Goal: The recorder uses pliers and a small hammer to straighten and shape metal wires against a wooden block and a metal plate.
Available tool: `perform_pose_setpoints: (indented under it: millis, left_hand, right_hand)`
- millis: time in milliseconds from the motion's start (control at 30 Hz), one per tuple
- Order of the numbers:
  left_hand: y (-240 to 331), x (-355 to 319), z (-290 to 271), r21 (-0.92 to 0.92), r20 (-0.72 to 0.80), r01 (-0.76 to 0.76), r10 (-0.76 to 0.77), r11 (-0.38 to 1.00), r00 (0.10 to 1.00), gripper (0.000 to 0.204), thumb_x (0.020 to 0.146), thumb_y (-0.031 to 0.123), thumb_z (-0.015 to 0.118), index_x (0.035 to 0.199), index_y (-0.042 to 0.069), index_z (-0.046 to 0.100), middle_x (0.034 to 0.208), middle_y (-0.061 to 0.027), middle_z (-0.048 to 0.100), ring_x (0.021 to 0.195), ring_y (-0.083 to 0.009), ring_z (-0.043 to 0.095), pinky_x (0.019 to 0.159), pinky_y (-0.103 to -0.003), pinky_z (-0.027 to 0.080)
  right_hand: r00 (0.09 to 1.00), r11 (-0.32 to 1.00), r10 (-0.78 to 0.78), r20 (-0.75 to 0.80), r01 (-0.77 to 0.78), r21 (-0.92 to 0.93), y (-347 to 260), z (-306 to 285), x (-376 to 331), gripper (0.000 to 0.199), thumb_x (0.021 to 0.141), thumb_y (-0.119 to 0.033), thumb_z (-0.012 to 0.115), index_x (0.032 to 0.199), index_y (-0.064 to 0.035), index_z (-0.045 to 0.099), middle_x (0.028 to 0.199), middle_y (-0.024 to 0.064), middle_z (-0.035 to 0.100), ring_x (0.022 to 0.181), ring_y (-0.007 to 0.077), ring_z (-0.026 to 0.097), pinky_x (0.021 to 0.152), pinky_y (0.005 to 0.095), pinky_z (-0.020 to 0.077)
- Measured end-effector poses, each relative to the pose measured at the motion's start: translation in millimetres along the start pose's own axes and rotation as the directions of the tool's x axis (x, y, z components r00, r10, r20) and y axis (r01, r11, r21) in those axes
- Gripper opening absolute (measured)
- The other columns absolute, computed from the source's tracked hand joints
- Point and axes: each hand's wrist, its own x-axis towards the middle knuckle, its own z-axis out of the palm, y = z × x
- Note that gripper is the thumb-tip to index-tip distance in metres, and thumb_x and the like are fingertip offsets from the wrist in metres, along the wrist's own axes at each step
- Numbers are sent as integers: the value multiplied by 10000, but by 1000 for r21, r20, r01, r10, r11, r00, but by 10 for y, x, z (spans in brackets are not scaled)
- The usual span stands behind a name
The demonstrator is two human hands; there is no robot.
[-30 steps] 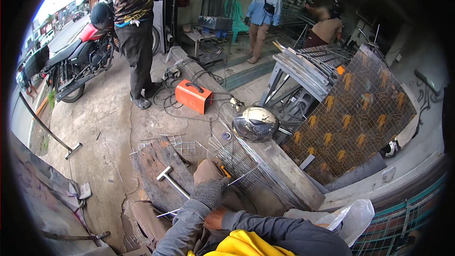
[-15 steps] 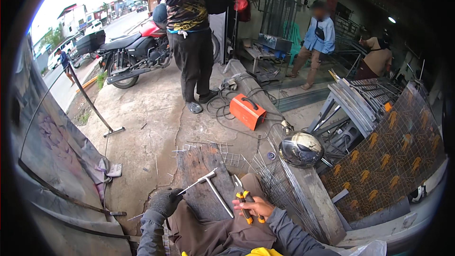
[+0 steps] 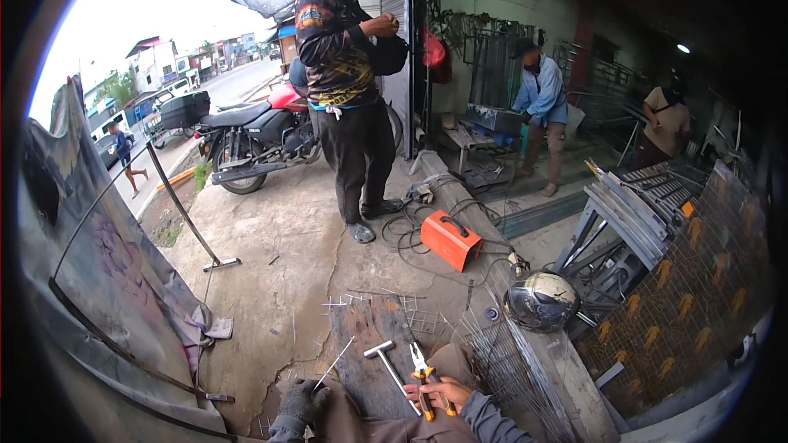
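Observation:
A thin metal rod [image 3: 336, 360] slants up from my left hand [image 3: 302, 401], which wears a dark grey glove and is closed around its lower end. My bare right hand [image 3: 444, 395] grips a pair of pliers [image 3: 423, 373] by their orange and black handles, jaws pointing up and slightly left. Between the two hands, a T-shaped metal bar [image 3: 394, 367] lies on a dark, worn wooden board [image 3: 361, 373], its crosspiece at the far end. The rod and the T-shaped bar are apart.
Wire grid pieces [image 3: 423, 320] and loose rods lie past the board. An orange machine [image 3: 451, 240] with cables and a helmet [image 3: 542, 300] sit at the right. Ahead stands a person [image 3: 349, 115] beside a motorcycle [image 3: 263, 139]; others work indoors. A cloth sheet [image 3: 107, 279] hangs left.
The rod has come away from the T-shaped bar's crosspiece as my left hand drew back and lower. My right hand still holds the pliers. The view shifted; the blue-shirted person now bends forward.

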Motion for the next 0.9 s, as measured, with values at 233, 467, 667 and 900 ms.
perform_pose_setpoints:
  millis: [233, 467, 667, 900]
  left_hand:
    - [101, -93, -38, 5, -85, -7, 7, 1000, 996, 345, 844, 348, 650, 1126, 150, 671, 1093, -147, 642, 1027, -360, 598, 885, -452, 490]
    - [224, -198, 165, 4, -209, -26, 27, 1000, 978, 417, 772, 246, 698, 1155, 96, 629, 1134, -161, 604, 1091, -367, 559, 925, -443, 471]
    - [274, 22, 165, 128, -172, 79, -56, 989, 984, 602, 793, 347, 713, 1291, 58, 538, 1202, -246, 553, 1116, -427, 521, 954, -477, 436]
    - [300, 183, 505, -16, -430, -150, 128, 989, 894, 614, 807, 324, 702, 1315, 46, 498, 1138, -167, 593, 1097, -373, 525, 1043, -464, 343]
  right_hand:
    - [998, 994, 21, -63, -28, -102, 44, -26, 54, 487, 940, -210, 580, 1342, 28, 441, 1319, 71, 567, 1102, 163, 569, 927, 327, 483]
    - [997, 997, 1, -76, -7, -80, 60, -29, 76, 520, 935, -191, 578, 1381, -27, 367, 1259, 98, 591, 1071, 174, 588, 865, 315, 505]
    - [996, 992, 64, -62, -70, -109, -48, 37, 36, 494, 938, -205, 576, 1356, -5, 404, 1216, 107, 599, 981, 166, 596, 812, 297, 508]
    - [996, 997, -3, -94, -4, -79, 38, -13, 104, 494, 939, -187, 574, 1357, -11, 377, 1238, 98, 591, 1034, 170, 593, 822, 305, 510]
